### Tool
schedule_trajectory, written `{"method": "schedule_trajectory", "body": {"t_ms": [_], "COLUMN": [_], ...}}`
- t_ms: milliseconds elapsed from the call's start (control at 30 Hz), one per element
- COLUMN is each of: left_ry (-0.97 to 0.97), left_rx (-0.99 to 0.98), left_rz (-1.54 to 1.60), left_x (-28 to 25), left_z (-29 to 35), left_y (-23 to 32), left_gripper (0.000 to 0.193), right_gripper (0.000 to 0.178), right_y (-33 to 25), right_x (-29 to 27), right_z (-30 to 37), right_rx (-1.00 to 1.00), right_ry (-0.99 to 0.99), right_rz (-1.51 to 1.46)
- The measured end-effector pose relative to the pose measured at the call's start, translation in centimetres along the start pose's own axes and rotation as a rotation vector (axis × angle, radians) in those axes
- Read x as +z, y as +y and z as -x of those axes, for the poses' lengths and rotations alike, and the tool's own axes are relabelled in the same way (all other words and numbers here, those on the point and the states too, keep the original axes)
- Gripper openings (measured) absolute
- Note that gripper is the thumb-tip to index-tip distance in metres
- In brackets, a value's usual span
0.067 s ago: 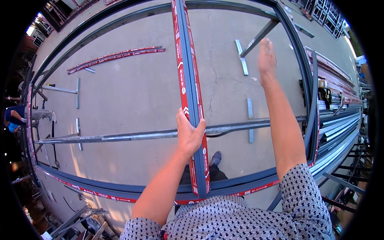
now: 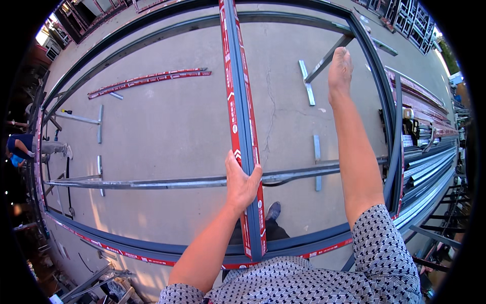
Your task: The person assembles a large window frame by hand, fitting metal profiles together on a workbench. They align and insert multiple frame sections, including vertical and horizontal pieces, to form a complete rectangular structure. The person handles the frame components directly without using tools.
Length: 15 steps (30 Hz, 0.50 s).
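My left hand is wrapped over a long grey metal bar edged with red printed film, its thumb on the right side and fingers on the left. The bar runs away from my waist across a large rectangular grey frame, with its near end at the frame's near rail. My right hand is raised above the right part of the frame, arm stretched forward. It holds nothing that I can see; its fingers look extended and close together, seen edge-on. Close by it is a slanted metal support leg.
A thin metal rail crosses beneath the bar. Two red-filmed strips lie on the concrete floor at the left. Stacked metal profiles lie at the right. Another person is beyond the frame's left end. My shoe shows under the frame.
The view has shifted slightly, so the frame and floor sit a little lower in the picture. My left hand keeps its grip on the bar; my right hand stays raised.
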State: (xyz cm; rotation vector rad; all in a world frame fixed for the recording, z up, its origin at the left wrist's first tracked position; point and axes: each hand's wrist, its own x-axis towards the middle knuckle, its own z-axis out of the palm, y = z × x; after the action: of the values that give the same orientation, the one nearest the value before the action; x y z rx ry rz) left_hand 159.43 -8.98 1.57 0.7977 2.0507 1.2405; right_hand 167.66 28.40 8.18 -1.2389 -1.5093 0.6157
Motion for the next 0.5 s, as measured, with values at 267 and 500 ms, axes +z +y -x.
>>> {"method": "schedule_trajectory", "body": {"t_ms": [267, 500], "left_ry": [-0.01, -0.019], "left_rx": [-0.042, -0.071], "left_rz": [-0.006, 0.008], "left_x": [0.0, -0.3], "left_z": [-0.3, 0.1], "left_y": [-0.3, -0.1], "left_gripper": [0.089, 0.089], "right_gripper": [0.107, 0.105], "right_y": [-3.0, -2.6], "right_x": [19.7, 23.1], "right_z": [10.6, 4.9], "right_rx": [0.137, -0.088], "right_ry": [-0.69, -0.702], "right_rz": [0.02, 0.038]}}
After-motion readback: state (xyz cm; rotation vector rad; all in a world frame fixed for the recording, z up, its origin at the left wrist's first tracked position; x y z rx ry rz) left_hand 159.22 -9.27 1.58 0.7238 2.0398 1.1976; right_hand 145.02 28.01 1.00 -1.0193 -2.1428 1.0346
